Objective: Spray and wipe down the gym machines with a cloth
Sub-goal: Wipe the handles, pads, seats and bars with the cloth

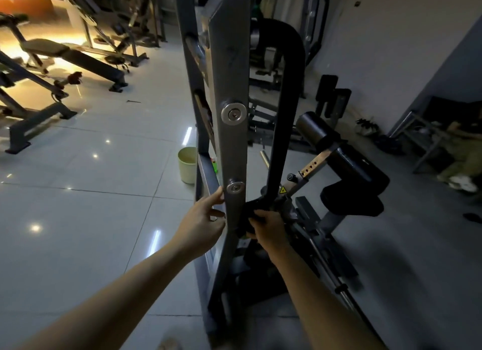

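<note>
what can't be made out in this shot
Head view:
- Green thing beside the bucket: mostly hidden behind the grey upright.
- Cloth in the right hand: edges lost in dim light.
- Left hand: fingertips at the upright's edge, grip unclear.
- Person at the right edge: cut off, blurred.

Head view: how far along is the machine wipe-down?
Done: cannot tell; the dim light shows no wiped surface. In hand: the right hand grips a dark cloth against the grey metal upright, left hand holding its edge. Left: likely the black padded bench across the floor.
</note>
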The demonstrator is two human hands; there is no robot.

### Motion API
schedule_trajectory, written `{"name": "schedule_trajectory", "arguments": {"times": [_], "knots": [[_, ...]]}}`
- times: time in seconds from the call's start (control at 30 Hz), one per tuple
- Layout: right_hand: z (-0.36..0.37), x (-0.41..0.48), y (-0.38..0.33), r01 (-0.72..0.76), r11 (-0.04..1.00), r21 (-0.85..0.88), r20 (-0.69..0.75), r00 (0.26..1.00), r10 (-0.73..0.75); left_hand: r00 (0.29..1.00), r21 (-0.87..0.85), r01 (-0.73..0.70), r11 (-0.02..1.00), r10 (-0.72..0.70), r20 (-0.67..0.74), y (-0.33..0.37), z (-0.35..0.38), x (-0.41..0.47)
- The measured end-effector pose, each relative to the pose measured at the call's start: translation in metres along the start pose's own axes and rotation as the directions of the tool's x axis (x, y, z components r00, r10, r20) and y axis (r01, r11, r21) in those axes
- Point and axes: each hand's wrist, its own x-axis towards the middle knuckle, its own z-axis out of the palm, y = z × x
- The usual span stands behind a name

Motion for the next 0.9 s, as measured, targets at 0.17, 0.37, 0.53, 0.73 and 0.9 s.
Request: {"name": "schedule_trajectory", "arguments": {"times": [0.17, 0.37, 0.53, 0.73, 0.9], "knots": [[-0.016, -0.025, -0.019, -0.235, 0.942, 0.241, 0.154, 0.967, 0.202, 0.997, -0.004, -0.061, 0.998, 0.061, 0.049, -0.018, -0.017, 0.012], [0.001, -0.026, -0.043, -0.262, 0.945, 0.195, 0.24, 0.947, 0.213, 0.955, 0.09, -0.055, 0.994, 0.026, 0.296, -0.061, -0.047, 0.037], [0.037, -0.029, -0.069, -0.262, 0.951, 0.162, 0.356, 0.915, 0.192, 0.822, 0.022, -0.042, 0.999, 0.022, 0.569, -0.083, -0.083, 0.055], [0.082, -0.036, -0.109, -0.166, 0.955, 0.245, 0.227, 0.968, 0.11, 0.779, -0.242, 0.081, 0.967, 0.09, 0.62, -0.096, -0.152, 0.069], [0.151, -0.05, -0.149, -0.009, 0.943, 0.333, -0.102, 0.994, 0.045, 0.759, -0.327, 0.127, 0.936, 0.121, 0.64, -0.091, -0.237, 0.077]]}}
